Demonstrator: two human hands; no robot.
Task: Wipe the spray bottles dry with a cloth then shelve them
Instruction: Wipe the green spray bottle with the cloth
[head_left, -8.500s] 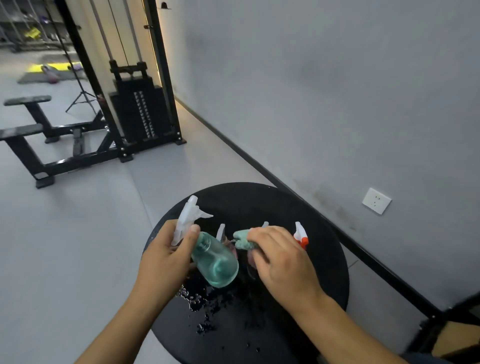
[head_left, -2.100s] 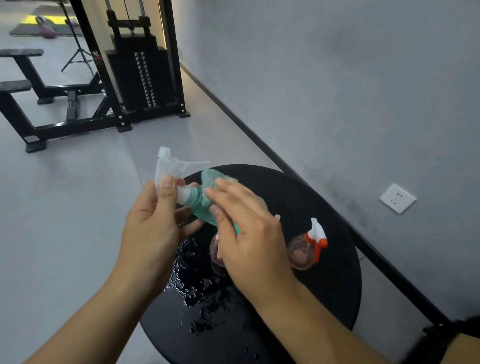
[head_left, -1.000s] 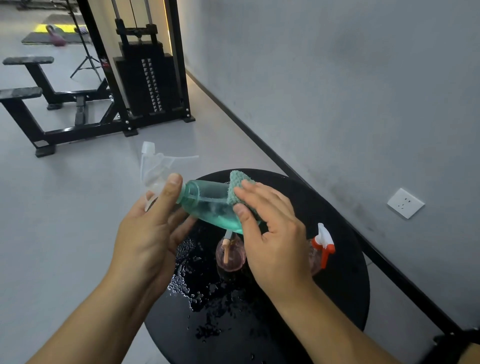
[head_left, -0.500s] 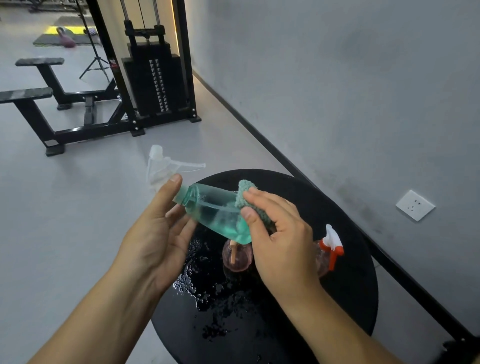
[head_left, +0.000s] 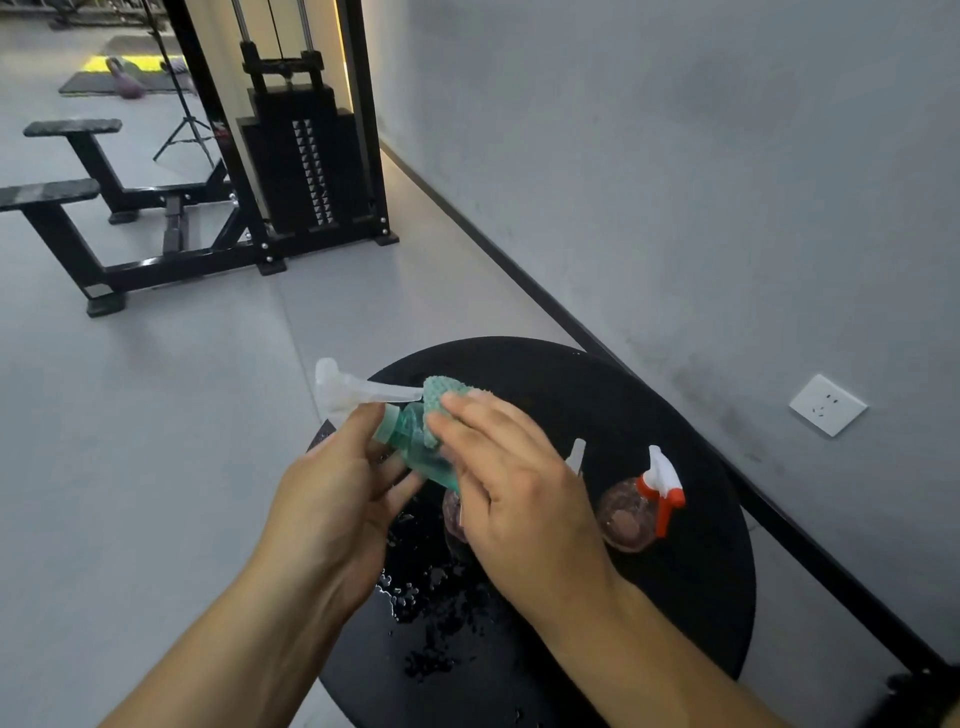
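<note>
My left hand (head_left: 337, 499) grips a teal spray bottle (head_left: 410, 441) near its neck, holding it tilted above the round black table (head_left: 649, 405). Its clear white trigger head (head_left: 343, 392) points up and to the left. My right hand (head_left: 514, 493) presses a small green cloth (head_left: 441, 397) against the bottle's shoulder and covers most of its body. A pink bottle with a red and white trigger (head_left: 641, 506) stands on the table to the right. Another pink bottle (head_left: 452, 514) is mostly hidden under my right hand.
Water drops (head_left: 431, 597) lie on the near left part of the table. A grey wall with a white socket (head_left: 827, 405) runs along the right. A black weight machine (head_left: 306, 156) and benches (head_left: 62, 192) stand on the grey floor behind.
My right hand has slid the cloth up the teal bottle from its body toward the neck. The bottle stays in my left hand, and the view has shifted slightly.
</note>
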